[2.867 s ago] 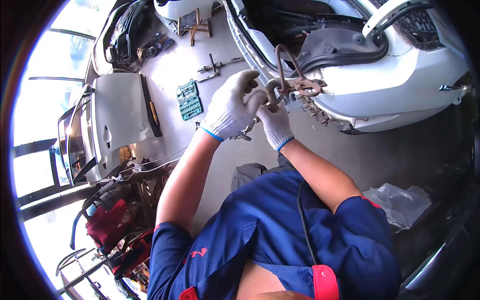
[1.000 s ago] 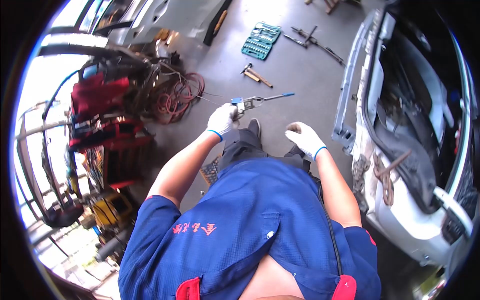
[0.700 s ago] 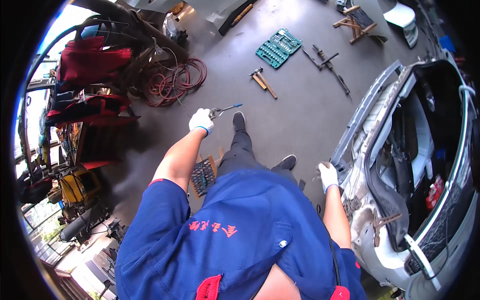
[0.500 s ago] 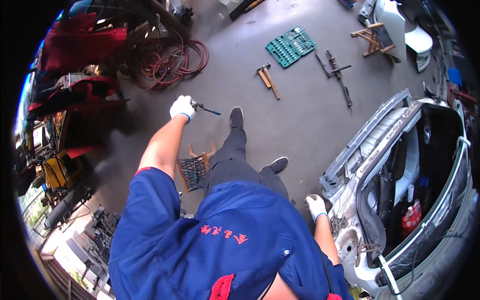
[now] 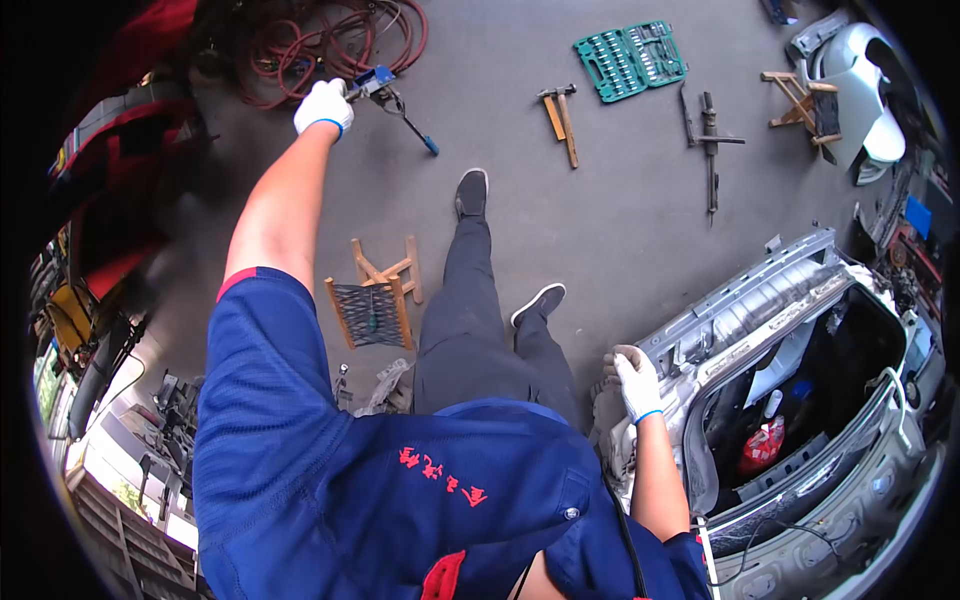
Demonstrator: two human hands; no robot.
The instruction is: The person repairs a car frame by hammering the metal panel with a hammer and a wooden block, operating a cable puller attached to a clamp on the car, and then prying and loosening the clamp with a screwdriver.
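A blue-and-metal tool (image 5: 376, 79) is held out to the left over the floor (image 5: 620, 190), at the near edge of the coiled red hose (image 5: 318, 42) as seen from above. It is gripped at one end by the gloved left hand (image 5: 325, 106), whose fingers are clenched around it; its thin lever, tipped in blue, is pointed away from the hand and towards the left shoe (image 5: 472, 195). How the grip is made beneath the glove cannot be told. The gloved right hand (image 5: 637, 382) is lowered at the other side, with its fingers released and loosely bent, just beside the edge of a stripped vehicle body (image 5: 750, 305); whether the metal is touched cannot be told. Inside the vehicle body a red package (image 5: 763, 447) can be seen. A folding stool (image 5: 370, 315) with a dark woven seat is placed near the left leg. Farther ahead, two hammers (image 5: 568, 130) are laid side by side, and next to them an opened green socket case (image 5: 632, 62) is set down. To the right of these, a cross-shaped metal bar (image 5: 711, 138) is laid on the floor, with a second folding stool (image 5: 826, 110) placed beyond it, beside a pale body panel (image 5: 860, 95).
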